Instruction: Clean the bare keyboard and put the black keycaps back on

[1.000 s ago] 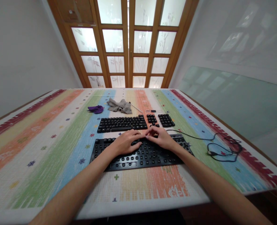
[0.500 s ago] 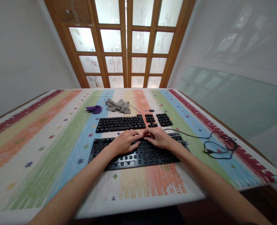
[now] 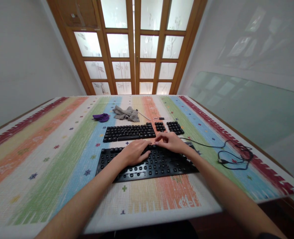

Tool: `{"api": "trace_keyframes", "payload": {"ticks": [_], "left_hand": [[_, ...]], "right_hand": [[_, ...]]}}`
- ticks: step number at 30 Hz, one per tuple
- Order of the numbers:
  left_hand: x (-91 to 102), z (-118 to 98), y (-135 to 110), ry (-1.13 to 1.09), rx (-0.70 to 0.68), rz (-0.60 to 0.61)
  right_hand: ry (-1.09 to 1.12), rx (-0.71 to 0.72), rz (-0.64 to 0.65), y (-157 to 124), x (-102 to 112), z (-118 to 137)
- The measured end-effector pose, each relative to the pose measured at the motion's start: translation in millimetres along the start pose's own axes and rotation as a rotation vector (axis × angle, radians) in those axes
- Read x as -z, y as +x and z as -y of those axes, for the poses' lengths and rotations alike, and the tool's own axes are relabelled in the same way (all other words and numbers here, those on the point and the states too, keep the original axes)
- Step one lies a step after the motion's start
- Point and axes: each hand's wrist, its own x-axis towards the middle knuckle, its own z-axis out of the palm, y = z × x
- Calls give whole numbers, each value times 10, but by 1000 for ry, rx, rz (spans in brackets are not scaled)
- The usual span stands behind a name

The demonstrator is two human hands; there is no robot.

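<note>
Keyboard base (image 3: 158, 168) mid-frame looks stiff, light imo, probably best held by its edges; left hand (image 3: 135, 152) thumb apart, right hand (image 3: 171, 142) curled, can't tell if it's pinching anything.

The keyboard base (image 3: 159, 168) lies near the front edge of the counter (image 3: 62, 179), around its middle. Behind it sit the letter keys (image 3: 129, 131) at left, the navigation keys (image 3: 160, 126) next, and the number keys (image 3: 175, 127) at right. Farther back, behind the letter keys, lies a cloth (image 3: 127, 114), with a bundle (image 3: 101, 117) to its left and a rod (image 3: 144, 116) just to its right. A tool (image 3: 161, 118) lies behind the navigation keys. The cable (image 3: 240, 169) loops near the counter's right edge.
</note>
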Motion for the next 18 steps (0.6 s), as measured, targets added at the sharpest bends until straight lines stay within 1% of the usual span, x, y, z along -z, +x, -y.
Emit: {"api": "trace_keyframes", "payload": {"ticks": [6,12,15,18], "left_hand": [[18,-13,11,11,-83,-17],[33,-35,15,34,-98,-45],[18,-29,15,53,-113,-38],[-13,-5,15,56,-124,-49]], "right_hand": [[-49,-46,-121,234,42,-166],[-194,9,-281,624,-41,-275],[-258,-33,-285,819,-93,-319],[-319,-102,-257,973,-133,-367]]}}
